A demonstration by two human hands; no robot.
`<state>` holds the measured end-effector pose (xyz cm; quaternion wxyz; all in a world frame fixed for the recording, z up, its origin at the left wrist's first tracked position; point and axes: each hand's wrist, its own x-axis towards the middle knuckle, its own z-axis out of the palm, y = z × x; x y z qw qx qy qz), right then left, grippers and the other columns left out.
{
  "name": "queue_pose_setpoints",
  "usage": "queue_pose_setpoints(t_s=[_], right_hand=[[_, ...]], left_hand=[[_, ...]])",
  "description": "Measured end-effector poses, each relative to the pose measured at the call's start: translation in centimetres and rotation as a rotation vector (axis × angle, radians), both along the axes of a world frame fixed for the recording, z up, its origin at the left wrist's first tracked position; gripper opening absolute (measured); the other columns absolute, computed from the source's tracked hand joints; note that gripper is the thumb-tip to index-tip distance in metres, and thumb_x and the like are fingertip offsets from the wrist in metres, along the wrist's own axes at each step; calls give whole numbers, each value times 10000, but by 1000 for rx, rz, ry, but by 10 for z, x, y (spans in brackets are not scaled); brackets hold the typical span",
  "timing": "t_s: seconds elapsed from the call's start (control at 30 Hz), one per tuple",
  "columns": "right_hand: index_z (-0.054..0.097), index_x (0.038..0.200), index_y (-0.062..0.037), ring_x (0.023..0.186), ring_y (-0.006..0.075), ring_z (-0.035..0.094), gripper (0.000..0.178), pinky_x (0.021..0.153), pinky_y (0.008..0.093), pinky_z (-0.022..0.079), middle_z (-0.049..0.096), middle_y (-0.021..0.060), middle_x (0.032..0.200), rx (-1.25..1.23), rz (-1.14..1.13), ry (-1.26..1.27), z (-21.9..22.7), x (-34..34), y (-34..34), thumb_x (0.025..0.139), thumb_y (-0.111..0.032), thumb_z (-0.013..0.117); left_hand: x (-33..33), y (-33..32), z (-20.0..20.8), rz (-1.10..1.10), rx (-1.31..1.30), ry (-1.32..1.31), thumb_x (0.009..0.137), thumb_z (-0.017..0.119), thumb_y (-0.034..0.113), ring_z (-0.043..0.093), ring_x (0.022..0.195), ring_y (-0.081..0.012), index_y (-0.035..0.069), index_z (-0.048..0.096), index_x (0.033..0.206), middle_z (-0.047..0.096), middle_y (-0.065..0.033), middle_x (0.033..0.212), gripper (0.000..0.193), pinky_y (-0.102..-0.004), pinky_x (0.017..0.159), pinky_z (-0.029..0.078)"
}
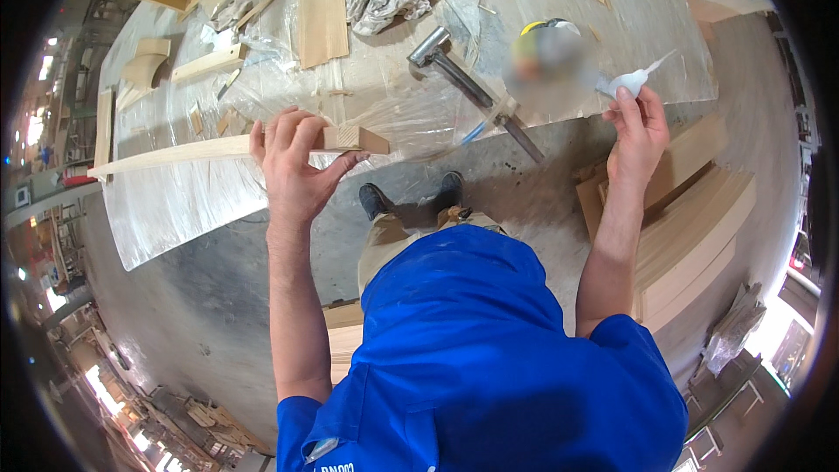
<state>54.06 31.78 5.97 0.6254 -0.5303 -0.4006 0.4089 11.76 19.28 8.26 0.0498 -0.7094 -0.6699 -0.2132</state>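
My left hand (pixel 297 166) is closed round a long, pale wooden strip (pixel 188 153) near its right end. The strip lies along the near edge of the table, and its squared end sticks out past my thumb. Out to the right, my right hand (pixel 638 135) grips a small white glue bottle (pixel 629 81) with a thin pointed nozzle. The nozzle tilts up to the right, and my fingers hide part of the bottle. Between my hands, a hammer (pixel 463 77) with a metal head rests on the table, its handle reaching over the near edge.
Clear plastic sheeting (pixel 183 218) covers the table. On it are a crumpled cloth (pixel 384 7), a wide board (pixel 322 13), a curved wooden block (pixel 144 63), wood scraps and a blurred object with yellow (pixel 546 48). Stacked boards (pixel 695 245) stand at my right.
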Motion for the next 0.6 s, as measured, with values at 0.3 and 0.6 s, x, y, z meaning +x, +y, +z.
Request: queue_pose_setpoints(t_s=[0.3, 0.6], right_hand=[[731, 1143, 3, 833, 104, 653, 214, 700, 284, 555, 720, 35, 980, -78, -55, -94, -39, 21, 9, 954, -86, 776], [768, 1187, -69, 928, 247, 762, 389, 826, 377, 577, 800, 133, 1010, -121, -231, -814, -170, 121, 153, 888, -313, 819]], left_hand=[[10, 11, 2, -22, -35, -99, 638, 986, 348, 627, 993, -236, 129, 713, 1053, 669, -12, 952, 543, -469, 1107, 335], [5, -4, 54, -27, 156, -152, 586, 1009, 300, 601, 917, -216, 125, 708, 1024, 672, 5, 923, 559, -403, 1012, 350]])
